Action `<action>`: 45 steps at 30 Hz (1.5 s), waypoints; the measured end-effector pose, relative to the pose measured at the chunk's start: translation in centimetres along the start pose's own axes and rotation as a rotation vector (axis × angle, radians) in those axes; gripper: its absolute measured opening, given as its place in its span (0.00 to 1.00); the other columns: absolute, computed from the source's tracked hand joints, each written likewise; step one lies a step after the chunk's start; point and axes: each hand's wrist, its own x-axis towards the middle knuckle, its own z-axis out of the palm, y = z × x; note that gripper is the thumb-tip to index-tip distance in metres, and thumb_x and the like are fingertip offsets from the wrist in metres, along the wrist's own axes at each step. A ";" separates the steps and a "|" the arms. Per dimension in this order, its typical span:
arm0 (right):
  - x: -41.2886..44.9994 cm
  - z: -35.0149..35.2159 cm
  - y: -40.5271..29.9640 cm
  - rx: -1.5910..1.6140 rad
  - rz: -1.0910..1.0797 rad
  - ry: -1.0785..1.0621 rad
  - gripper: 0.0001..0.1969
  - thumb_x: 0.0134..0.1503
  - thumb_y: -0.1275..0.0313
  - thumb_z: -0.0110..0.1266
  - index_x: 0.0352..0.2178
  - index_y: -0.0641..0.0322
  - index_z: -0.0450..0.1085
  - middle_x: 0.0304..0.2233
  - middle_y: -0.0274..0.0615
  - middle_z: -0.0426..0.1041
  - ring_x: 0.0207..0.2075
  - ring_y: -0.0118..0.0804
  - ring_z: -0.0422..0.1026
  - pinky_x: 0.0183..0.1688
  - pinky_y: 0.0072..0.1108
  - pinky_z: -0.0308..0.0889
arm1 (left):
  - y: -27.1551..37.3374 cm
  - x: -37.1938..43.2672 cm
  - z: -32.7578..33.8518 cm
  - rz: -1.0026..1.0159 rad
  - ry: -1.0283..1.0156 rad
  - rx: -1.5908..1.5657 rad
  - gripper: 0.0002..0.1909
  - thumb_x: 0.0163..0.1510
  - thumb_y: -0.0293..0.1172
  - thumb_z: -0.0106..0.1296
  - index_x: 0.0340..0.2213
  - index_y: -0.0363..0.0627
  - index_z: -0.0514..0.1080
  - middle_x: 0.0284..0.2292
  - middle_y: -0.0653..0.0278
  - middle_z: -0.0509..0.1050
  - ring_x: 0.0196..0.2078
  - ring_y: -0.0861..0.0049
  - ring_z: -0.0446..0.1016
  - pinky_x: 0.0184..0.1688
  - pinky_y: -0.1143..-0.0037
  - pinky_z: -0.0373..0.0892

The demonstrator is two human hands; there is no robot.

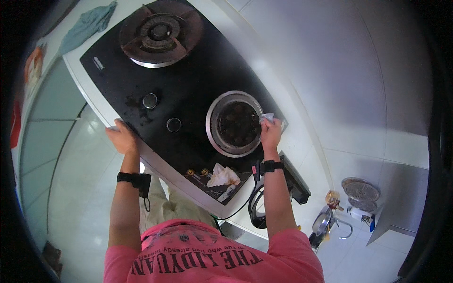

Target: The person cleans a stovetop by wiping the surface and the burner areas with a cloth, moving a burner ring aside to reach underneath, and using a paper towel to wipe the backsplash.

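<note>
A black gas cooktop (198, 78) lies before me, set in a white counter. My right hand (271, 134) pinches a small crumpled white wipe (267, 116) at the right rim of the near burner's round metal drip pan (210, 123). The recess inside this pan looks dark and grimy, with no grate on it. My left hand (122, 137) rests on the counter's front edge, holding nothing. Two control knobs (150, 100) sit between my hands. On the cooktop's near corner lies a crumpled, brown-stained white tissue (223, 175).
The far burner (161, 32) carries a rusty pan support. A blue-grey cloth (88, 26) lies on the counter at the upper left. A black cable (255, 201) and a dark box-like object (295, 180) are beside my right forearm. A faucet (345, 229) stands lower right.
</note>
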 end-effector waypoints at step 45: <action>1.6 -1.3 0.5 0.035 0.133 -0.154 0.05 0.44 0.72 0.50 0.24 0.59 0.71 0.27 0.49 0.65 0.31 0.51 0.66 0.32 0.33 0.62 | 0.7 1.1 1.5 0.050 0.038 0.006 0.30 0.47 0.55 0.38 0.33 0.33 0.59 0.31 0.44 0.67 0.36 0.54 0.67 0.40 0.65 0.60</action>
